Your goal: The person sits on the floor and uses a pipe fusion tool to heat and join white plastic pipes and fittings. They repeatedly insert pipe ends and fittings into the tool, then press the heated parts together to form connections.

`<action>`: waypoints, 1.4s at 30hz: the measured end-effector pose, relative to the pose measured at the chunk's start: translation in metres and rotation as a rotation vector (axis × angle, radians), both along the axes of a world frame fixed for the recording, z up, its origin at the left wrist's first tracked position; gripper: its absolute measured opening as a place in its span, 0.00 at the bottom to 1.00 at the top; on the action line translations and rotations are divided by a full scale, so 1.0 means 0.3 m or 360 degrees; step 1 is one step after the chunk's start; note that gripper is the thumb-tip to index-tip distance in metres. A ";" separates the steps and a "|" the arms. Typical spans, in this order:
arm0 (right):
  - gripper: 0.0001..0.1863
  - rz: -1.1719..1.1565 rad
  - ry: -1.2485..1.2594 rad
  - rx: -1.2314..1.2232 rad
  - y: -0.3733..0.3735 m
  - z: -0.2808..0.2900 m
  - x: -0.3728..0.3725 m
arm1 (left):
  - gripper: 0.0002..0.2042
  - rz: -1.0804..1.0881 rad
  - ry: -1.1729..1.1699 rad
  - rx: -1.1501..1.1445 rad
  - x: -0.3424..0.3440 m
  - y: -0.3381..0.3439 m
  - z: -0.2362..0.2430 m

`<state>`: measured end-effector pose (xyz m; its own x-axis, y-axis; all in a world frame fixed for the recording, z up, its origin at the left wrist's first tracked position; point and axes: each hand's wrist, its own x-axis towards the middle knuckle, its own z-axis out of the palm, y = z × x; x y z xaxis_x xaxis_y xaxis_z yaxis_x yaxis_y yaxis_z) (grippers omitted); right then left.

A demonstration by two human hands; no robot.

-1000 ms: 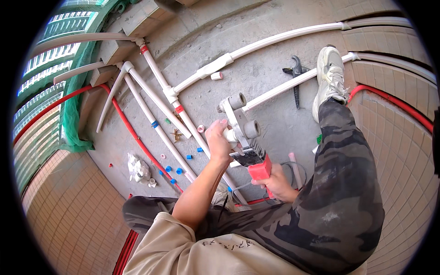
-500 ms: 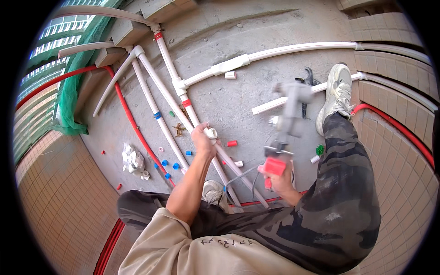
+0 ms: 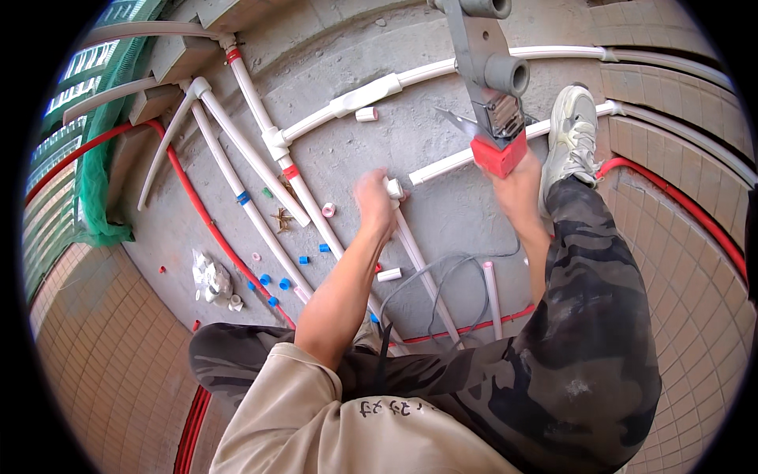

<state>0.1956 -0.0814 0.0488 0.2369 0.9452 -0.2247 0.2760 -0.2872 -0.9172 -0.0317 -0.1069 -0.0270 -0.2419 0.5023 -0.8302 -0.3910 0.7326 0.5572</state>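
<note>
My left hand (image 3: 374, 197), slightly blurred, is closed around a white plastic pipe (image 3: 418, 257) near a white pipe fitting (image 3: 393, 188) at its upper end. Just right of that fitting, a small gap away, lies the open end of another white pipe (image 3: 442, 164). My right hand (image 3: 517, 189) grips the red handle of a pipe welding iron (image 3: 499, 154). The iron's grey plate with round sockets points up and away over the floor. Left of my left hand, a pipe hanging from an elbow (image 3: 257, 158) ends free.
Joined white pipes (image 3: 316, 126) run across the concrete floor. Blue caps (image 3: 284, 284), a clear bag of fittings (image 3: 212, 278) and a grey cable (image 3: 442, 276) lie around. A red pipe (image 3: 204, 201) curves at left; green netting (image 3: 103, 189) hangs beyond. My shoe (image 3: 575, 138) is at right.
The welding iron has risen up and away in my right hand. My left hand has moved right and farther off with the fitting, now apart from the elbow's pipe. The view has shifted a little.
</note>
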 end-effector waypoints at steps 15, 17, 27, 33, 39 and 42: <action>0.19 0.0051 -0.0395 -0.0399 0.021 -0.145 0.092 | 0.11 0.0016 0.0133 -0.0086 0.082 0.039 0.030; 0.18 0.0030 -0.0361 -0.0364 0.019 -0.140 0.097 | 0.11 0.0046 0.0134 -0.0082 0.091 0.044 0.027; 0.20 0.0032 -0.0414 -0.0306 0.007 -0.170 0.105 | 0.09 0.0096 0.0176 -0.0154 0.100 0.066 0.035; 0.20 0.0123 -0.0469 -0.0436 0.020 -0.128 0.089 | 0.08 0.0149 0.0161 -0.0181 0.105 0.073 0.039; 0.19 0.0094 -0.0111 -0.0325 0.016 -0.173 0.104 | 0.08 0.0263 0.0161 -0.0179 0.122 0.078 0.043; 0.18 -0.0015 0.0099 -0.0218 0.006 -0.205 0.113 | 0.07 0.0262 0.0140 -0.0166 0.130 0.073 0.029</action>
<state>0.2295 -0.0796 -0.0127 0.2269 0.9025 -0.3660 0.2165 -0.4131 -0.8846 0.0072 -0.0849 -0.0183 -0.3875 0.3625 -0.8476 -0.4632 0.7183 0.5190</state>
